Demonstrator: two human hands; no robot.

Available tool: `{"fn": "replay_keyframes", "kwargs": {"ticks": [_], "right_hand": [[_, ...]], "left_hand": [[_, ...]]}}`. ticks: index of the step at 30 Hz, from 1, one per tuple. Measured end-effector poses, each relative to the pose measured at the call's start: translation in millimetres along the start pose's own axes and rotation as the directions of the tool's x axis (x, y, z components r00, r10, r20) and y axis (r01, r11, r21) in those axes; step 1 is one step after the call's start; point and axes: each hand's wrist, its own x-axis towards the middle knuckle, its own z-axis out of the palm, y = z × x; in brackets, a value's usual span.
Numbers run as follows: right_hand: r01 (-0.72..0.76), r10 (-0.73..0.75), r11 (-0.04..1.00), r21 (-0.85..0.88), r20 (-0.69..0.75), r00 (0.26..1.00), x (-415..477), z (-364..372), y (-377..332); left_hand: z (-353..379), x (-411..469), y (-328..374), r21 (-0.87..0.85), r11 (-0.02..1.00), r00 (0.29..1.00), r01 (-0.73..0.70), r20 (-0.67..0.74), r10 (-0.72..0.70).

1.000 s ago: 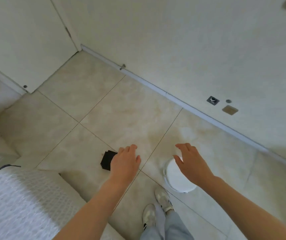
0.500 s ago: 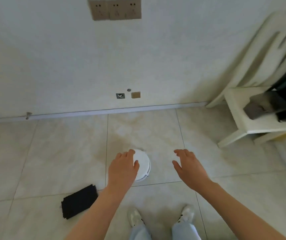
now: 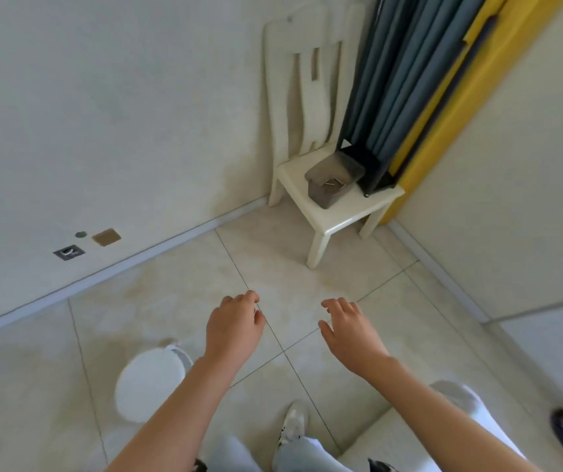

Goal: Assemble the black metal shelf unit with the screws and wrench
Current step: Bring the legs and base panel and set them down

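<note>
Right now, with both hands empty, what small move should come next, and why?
Probably step toward the white chair in the corner. The left hand and the right hand hold nothing, while a black metal part and a grey box with small metal pieces inside sit on its seat.

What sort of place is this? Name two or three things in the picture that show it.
Probably a room in a home: a tiled floor, a white chair in the corner, and a blue curtain hanging beside it.
</note>
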Motion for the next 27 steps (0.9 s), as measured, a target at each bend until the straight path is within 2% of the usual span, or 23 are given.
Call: {"fn": "replay_keyframes", "kwargs": {"ticks": [7,17,27], "right_hand": [[-0.131,0.136,0.989,0.073,-0.066,0.989,43,-51,79],[-0.198,0.207,0.976,0.093,-0.109,0.972,160,-122,136],[-0.244,0.262,0.962,0.125,-0.155,0.952,293,-204,173]], "left_hand": [[10,75,83,0.095,0.987,0.991,-0.128,0.048,0.124],[8,224,155,0.081,0.971,0.969,-0.224,0.128,0.213],[-20,378,208,0.059,0.962,0.962,-0.267,0.08,0.262]]}}
